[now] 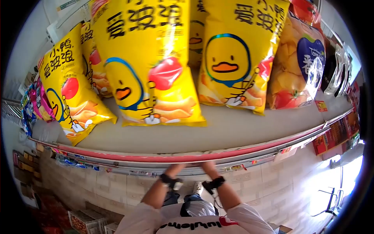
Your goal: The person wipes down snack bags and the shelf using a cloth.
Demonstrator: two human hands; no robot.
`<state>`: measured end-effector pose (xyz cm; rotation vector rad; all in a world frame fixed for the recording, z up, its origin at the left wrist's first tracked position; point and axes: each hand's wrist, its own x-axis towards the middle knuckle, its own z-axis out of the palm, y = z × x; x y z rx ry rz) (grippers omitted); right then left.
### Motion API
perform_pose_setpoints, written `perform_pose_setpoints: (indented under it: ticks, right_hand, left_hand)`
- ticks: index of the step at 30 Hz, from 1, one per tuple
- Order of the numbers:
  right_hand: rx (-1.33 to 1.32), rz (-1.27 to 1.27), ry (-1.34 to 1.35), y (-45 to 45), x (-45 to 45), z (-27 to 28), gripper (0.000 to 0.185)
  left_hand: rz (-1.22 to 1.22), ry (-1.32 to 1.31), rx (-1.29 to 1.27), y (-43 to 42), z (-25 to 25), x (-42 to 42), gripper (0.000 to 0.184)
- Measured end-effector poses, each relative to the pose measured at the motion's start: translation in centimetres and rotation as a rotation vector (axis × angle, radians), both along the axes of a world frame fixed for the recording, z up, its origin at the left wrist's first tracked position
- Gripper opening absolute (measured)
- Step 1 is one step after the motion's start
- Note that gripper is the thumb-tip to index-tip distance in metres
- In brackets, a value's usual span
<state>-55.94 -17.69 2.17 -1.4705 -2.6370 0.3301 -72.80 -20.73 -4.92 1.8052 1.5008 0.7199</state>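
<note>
My left hand (174,169) and my right hand (208,166) are close together just below the front edge of a shelf (156,144). The shelf edge hides the fingers of both, so whether they hold anything does not show. Black straps circle both wrists. Above them on the shelf stand yellow snack bags with a duck picture: a large one (136,78) in the middle, one (233,50) to its right and a tilted one (68,84) on the left. My hands are apart from these bags.
A tomato-flavoured chip bag (298,64) stands right of the yellow bags. Pink and blue packets (39,99) sit at the left end. A red strip (187,158) runs along the shelf front. Below are a tiled floor (265,183) and a crate (83,221) at lower left.
</note>
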Motion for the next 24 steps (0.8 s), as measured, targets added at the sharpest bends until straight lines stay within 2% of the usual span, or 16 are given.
perform_pose_setpoints:
  ticks: [1,2,3,4,5,6,8,11,14,17,18,19,20,22,23,24]
  right_hand:
    - [-0.164,0.094,0.018,0.2,-2.9,-2.5,0.02]
    - [-0.172,0.12,0.25,-0.8,-5.1,-3.0,0.02]
    - [-0.135,0.15,0.342,-1.5,-8.4,-5.7,0.02]
    - [-0.148,0.176,0.255,-2.4,-10.3,-4.4,0.019]
    - [-0.165,0.197,0.206,-3.2,-11.8,-3.4,0.017]
    - [-0.118,0.208,0.232,-3.8,-14.2,-7.1,0.018]
    - [-0.295,0.214,0.297,-3.8,-14.6,-7.0,0.018]
    - [-0.255,0.195,0.33,-3.6,-11.5,-7.3,0.017]
    - [-0.084,0.057,0.308,-2.0,-5.6,-10.7,0.018]
    - [-0.015,-0.046,0.215,0.6,2.6,-6.6,0.015]
    - [-0.048,-0.199,0.316,0.9,4.6,-4.9,0.015]
    - [-0.069,-0.269,0.224,1.6,6.7,-4.4,0.016]
    - [0.047,-0.344,0.504,1.5,8.5,-4.5,0.017]
    - [0.096,-0.436,0.599,2.5,11.8,-7.0,0.025]
    - [0.178,-0.407,0.572,2.2,11.8,-6.6,0.027]
    - [0.259,-0.375,0.549,2.0,11.3,-5.9,0.028]
  left_hand:
    - [0.159,0.11,-0.026,-1.4,0.3,-3.2,0.018]
    - [0.318,0.223,-0.051,-2.9,0.5,-6.3,0.019]
    - [0.355,-0.038,0.044,-4.8,-0.2,-9.2,0.017]
    - [0.363,0.137,0.045,-5.7,2.1,-10.7,0.018]
    - [0.327,0.197,-0.008,-6.9,-0.2,-14.0,0.024]
    - [0.458,0.251,-0.171,-7.6,1.2,-14.0,0.024]
    - [0.466,0.213,0.001,-8.1,1.3,-13.9,0.023]
    - [0.422,0.212,-0.055,-6.8,-0.9,-12.6,0.017]
    - [0.278,0.156,-0.06,-5.2,-1.9,-8.1,0.018]
    - [0.074,-0.082,-0.012,-1.0,-1.0,-0.1,0.018]
    - [0.022,-0.157,0.014,0.4,-0.2,2.8,0.018]
    - [-0.013,-0.231,0.044,1.9,0.7,5.7,0.019]
    - [-0.032,-0.315,0.078,2.9,1.8,8.3,0.019]
    - [-0.07,-0.542,0.159,4.1,4.2,11.8,0.02]
    - [-0.014,-0.405,0.066,4.1,4.7,12.5,0.022]
    - [-0.004,-0.068,0.079,4.6,5.0,12.5,0.021]
